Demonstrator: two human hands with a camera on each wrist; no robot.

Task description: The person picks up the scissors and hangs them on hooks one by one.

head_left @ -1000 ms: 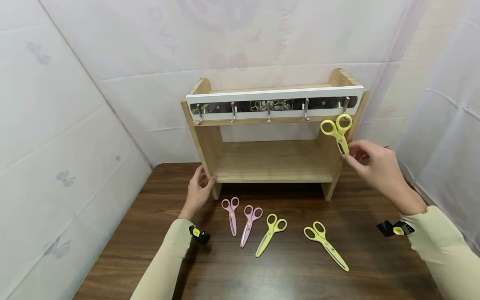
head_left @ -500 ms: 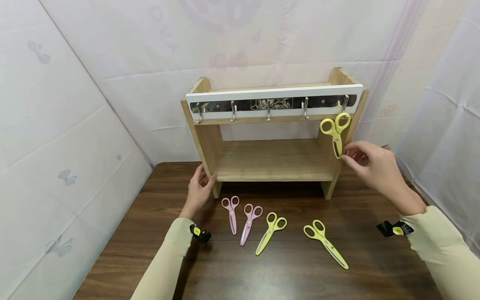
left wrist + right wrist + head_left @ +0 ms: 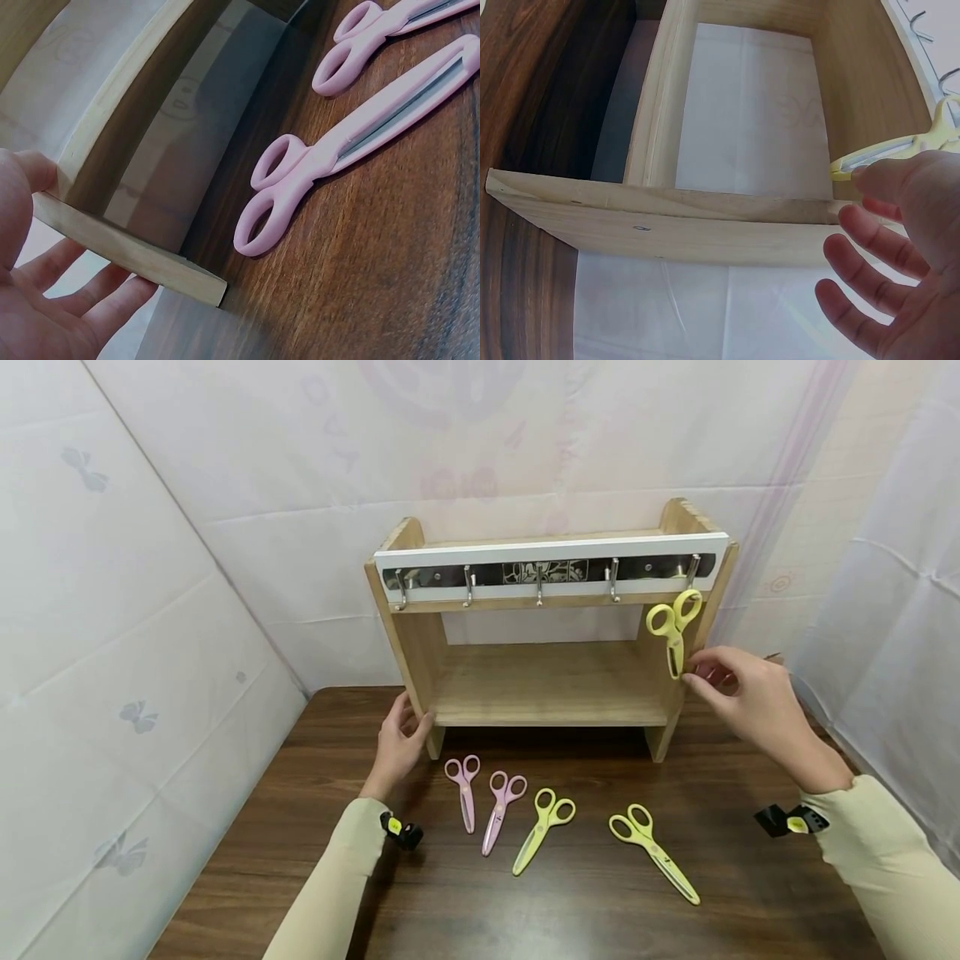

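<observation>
Yellow scissors [image 3: 675, 631] hang handles up at the rightmost hook [image 3: 693, 570] of the wooden shelf [image 3: 551, 720], one finger loop at the hook. My right hand [image 3: 742, 697] pinches them near the blade tip; in the right wrist view the thumb lies against the yellow scissors [image 3: 889, 152], the other fingers spread. At the shelf's lower left, my left hand [image 3: 397, 743] holds the side board [image 3: 142, 262], thumb on one face and fingers on the other. Two pink scissors [image 3: 466, 793] [image 3: 498, 814] and two yellow scissors [image 3: 542, 831] [image 3: 656, 852] lie on the table.
A white rail [image 3: 480, 556] with several metal hooks runs across the shelf's upper front. The brown table [image 3: 300, 843] carries the shelf. White patterned cloth [image 3: 300, 460] stands behind and at both sides.
The held yellow scissors have swung from a slant to nearly upright, their tip moving left and slightly down. The right hand shifted slightly with them. The left hand stays on the shelf.
</observation>
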